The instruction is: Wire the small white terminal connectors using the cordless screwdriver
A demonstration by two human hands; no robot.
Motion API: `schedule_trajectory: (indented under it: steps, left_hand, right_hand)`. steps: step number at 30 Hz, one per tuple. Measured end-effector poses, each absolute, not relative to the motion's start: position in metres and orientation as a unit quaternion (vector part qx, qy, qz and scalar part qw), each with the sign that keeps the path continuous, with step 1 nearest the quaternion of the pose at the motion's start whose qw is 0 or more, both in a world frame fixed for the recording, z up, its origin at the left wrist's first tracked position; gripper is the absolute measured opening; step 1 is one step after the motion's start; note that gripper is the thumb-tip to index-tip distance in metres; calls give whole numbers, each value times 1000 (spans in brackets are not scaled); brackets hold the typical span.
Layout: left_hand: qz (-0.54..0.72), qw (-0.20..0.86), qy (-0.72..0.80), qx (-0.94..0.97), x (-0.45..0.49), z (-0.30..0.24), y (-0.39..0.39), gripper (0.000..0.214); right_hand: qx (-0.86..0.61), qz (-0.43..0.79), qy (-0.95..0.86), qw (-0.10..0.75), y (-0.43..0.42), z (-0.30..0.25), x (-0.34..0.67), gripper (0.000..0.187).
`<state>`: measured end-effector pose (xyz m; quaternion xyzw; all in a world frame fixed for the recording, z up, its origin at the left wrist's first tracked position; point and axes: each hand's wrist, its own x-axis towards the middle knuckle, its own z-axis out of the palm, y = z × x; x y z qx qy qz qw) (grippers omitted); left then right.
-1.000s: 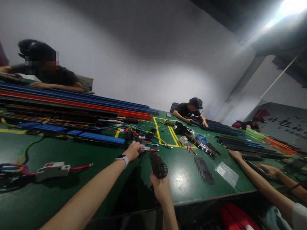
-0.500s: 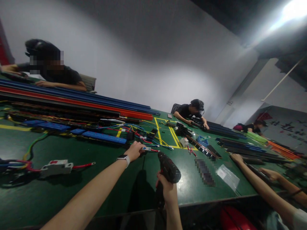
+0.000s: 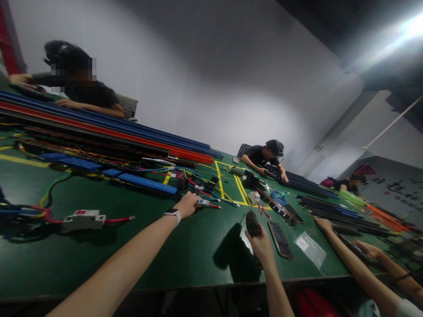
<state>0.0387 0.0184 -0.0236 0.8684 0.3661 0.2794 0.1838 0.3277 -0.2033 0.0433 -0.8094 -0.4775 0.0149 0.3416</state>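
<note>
My left hand [image 3: 187, 204], with a watch on its wrist, is closed on a small white circuit breaker [image 3: 205, 202] with a blue part. A short red wire [image 3: 215, 206] with a metal lug sticks out of its right side. In my right hand [image 3: 263, 245] is a black cordless drill [image 3: 253, 223], held over the table and casting a shadow to its left. Its lower part is mostly hidden behind that hand. Farther left lies a larger white circuit breaker [image 3: 84, 220] with a red switch and a lugged red wire.
Blue socket strips [image 3: 148, 182] and tangled wires lie beyond my left hand on the green table [image 3: 185, 259]. Long blue and red rails [image 3: 198, 156] run behind. A phone [image 3: 280, 240] and a plastic bag [image 3: 311, 248] lie right of the drill. A co-worker's arms [image 3: 357, 264] reach in from the right.
My right hand has carried the drill to the right, away from the small breaker and toward the phone. My left hand still holds the breaker in nearly the same spot.
</note>
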Motion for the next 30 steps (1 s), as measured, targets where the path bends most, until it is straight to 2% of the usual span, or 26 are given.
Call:
schedule_trajectory:
  steps: [8, 14, 21, 25, 27, 30]
  left_hand:
    - [266, 183, 370, 871, 39, -21, 17, 26]
    - [258, 170, 378, 873, 40, -20, 17, 27]
    - [243, 174, 385, 873, 39, -16, 15, 27]
    - [241, 182, 390, 870, 40, -16, 15, 26]
    - [251, 185, 383, 870, 40, -17, 16, 25]
    - [260, 193, 376, 868, 41, -19, 17, 23]
  right_hand:
    - [-844, 17, -523, 118, -192, 49, 350, 57]
    - [-833, 11, -552, 33, -181, 43, 357, 60]
    - [-808, 45, -587, 14, -166, 38, 375, 74]
    - [-793, 57, -606, 8, -169, 56, 382, 86]
    - [-783, 36, -621, 32, -169, 69, 375, 82]
    - [-732, 5, -663, 157, -157, 77, 342, 65]
